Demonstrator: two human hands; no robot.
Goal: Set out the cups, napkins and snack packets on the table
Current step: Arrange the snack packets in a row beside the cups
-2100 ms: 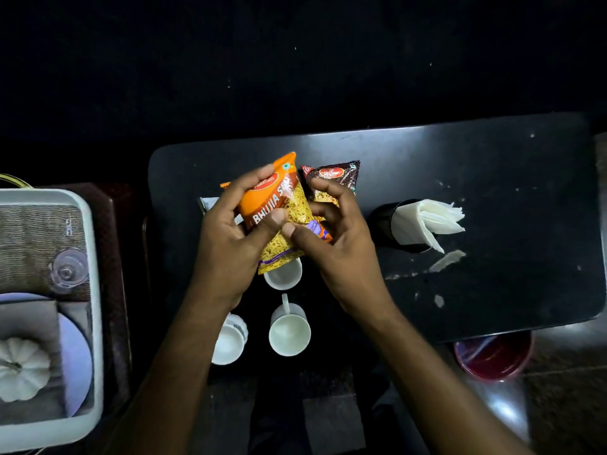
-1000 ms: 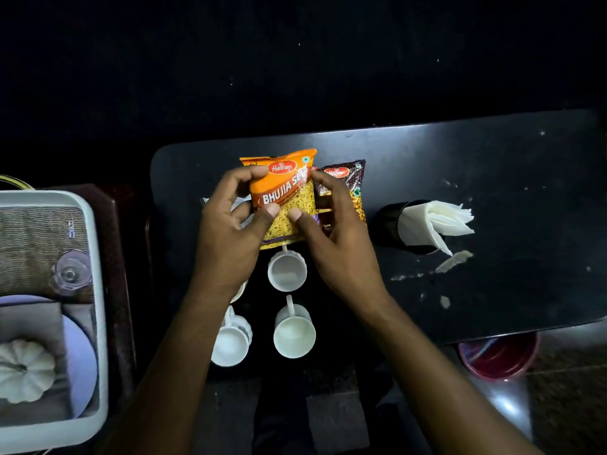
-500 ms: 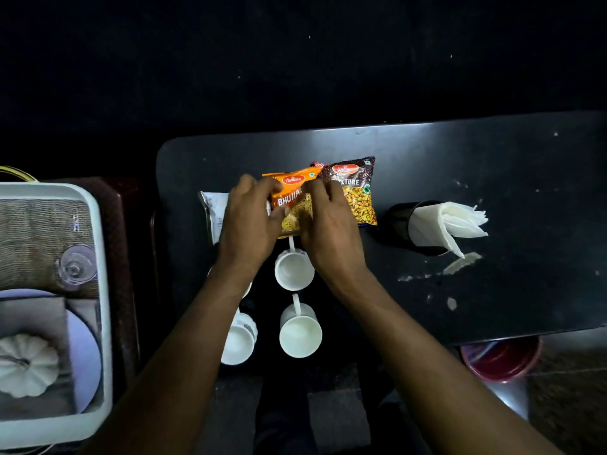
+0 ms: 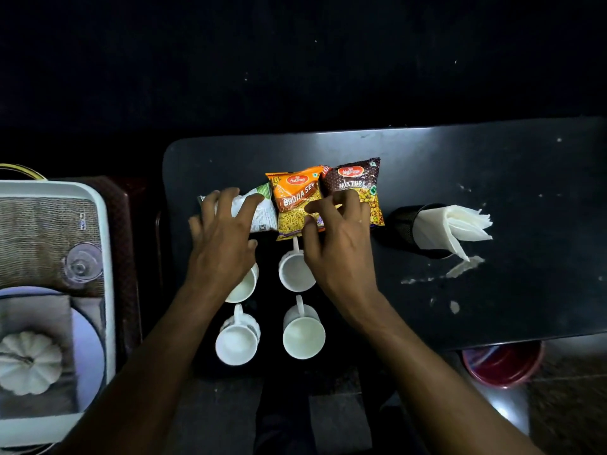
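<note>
Three snack packets lie side by side on the black table: a white one, an orange one and a dark brown one. My left hand hovers with spread fingers over the white packet, partly covering it. My right hand is over the lower edges of the orange and brown packets, fingers curled and loose, gripping nothing. Several white cups stand in two rows near the front edge, one partly under my left wrist. White napkins stick out of a black holder to the right.
A white tray at the left holds a woven mat, an upturned glass, a plate and a small white pumpkin. A red bowl sits below the table's front right edge. White scraps lie near the napkin holder.
The orange packet was held up in both hands, then lowered and laid flat between the white and brown packets. Both hands have let go and drawn back a little.
</note>
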